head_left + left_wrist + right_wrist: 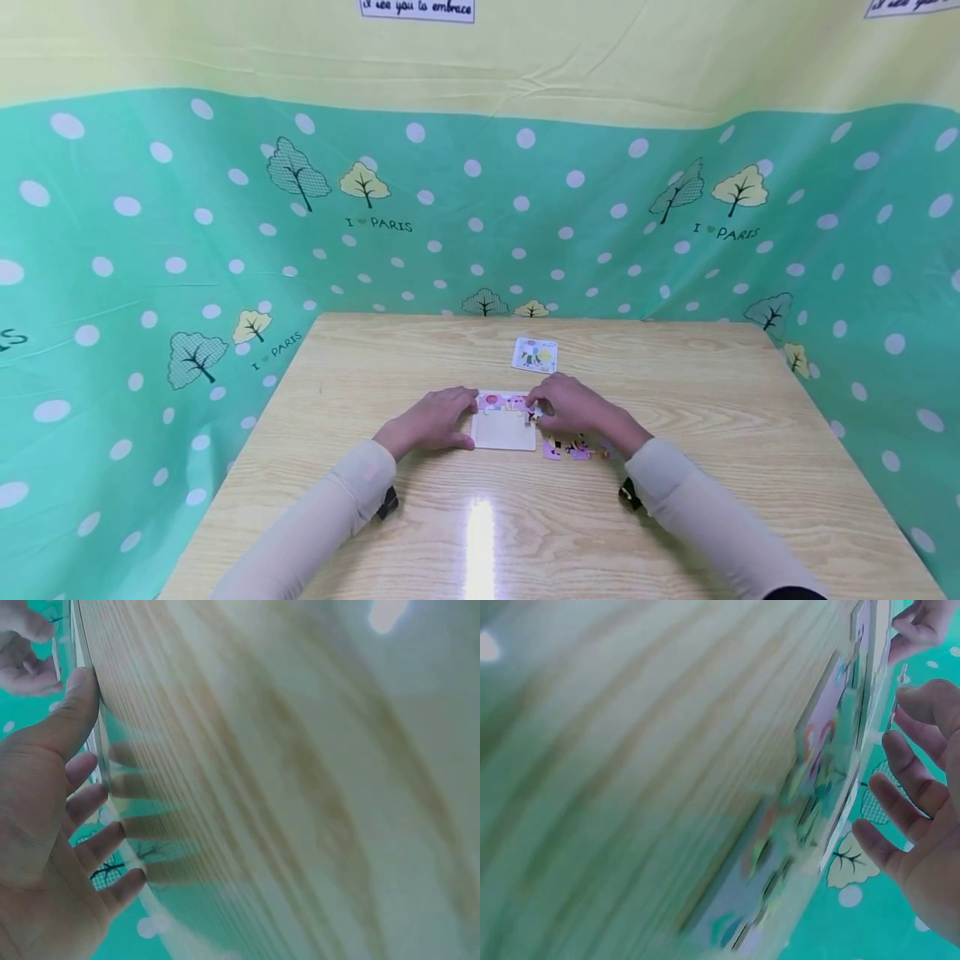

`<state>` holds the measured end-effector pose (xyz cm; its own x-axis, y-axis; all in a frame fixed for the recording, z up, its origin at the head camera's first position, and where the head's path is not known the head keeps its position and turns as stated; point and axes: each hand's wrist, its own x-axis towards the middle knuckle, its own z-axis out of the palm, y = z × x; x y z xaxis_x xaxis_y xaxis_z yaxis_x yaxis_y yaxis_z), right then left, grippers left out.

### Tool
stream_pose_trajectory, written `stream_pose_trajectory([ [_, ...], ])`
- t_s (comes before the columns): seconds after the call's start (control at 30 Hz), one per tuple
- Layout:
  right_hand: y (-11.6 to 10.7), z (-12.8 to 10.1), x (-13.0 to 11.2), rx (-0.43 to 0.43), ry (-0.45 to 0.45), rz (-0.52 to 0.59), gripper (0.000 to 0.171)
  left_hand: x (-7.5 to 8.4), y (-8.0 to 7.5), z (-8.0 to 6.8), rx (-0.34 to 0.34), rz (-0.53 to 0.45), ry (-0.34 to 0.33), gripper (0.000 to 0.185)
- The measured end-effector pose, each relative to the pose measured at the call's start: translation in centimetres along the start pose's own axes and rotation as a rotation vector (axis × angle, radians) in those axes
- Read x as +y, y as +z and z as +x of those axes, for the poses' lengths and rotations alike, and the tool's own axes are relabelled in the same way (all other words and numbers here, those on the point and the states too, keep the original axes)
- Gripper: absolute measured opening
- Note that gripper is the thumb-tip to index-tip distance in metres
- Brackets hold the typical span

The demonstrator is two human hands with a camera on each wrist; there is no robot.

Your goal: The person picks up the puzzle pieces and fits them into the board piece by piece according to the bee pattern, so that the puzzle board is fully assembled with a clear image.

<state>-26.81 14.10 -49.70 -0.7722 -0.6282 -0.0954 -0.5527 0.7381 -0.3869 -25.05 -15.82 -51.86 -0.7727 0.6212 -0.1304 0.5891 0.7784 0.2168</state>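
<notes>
Left hand (437, 418): fingers extended, unclenched, at left edge of puzzle tray (504, 433). Fitted pieces (492, 401) line its far side, bare base nearer. Right hand (572, 407) pinches a puzzle piece (533, 416) at tray's right side. Loose pieces (576, 448) right of tray on worktop (360, 367); only right wrist view shows their thickness.

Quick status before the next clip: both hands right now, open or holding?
Left hand: open, touching the puzzle tray.
Right hand: closed, pinching a puzzle piece between thumb and fingers.
</notes>
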Motion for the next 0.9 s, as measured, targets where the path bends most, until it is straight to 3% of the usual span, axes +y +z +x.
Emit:
stream_pose_trajectory([
  [0.9, 1.9, 4.2, -3.5, 0.027, -0.072, -0.028, 0.033, 0.0, 0.1, 0.0, 0.002, -0.01, -0.012, 0.065],
])
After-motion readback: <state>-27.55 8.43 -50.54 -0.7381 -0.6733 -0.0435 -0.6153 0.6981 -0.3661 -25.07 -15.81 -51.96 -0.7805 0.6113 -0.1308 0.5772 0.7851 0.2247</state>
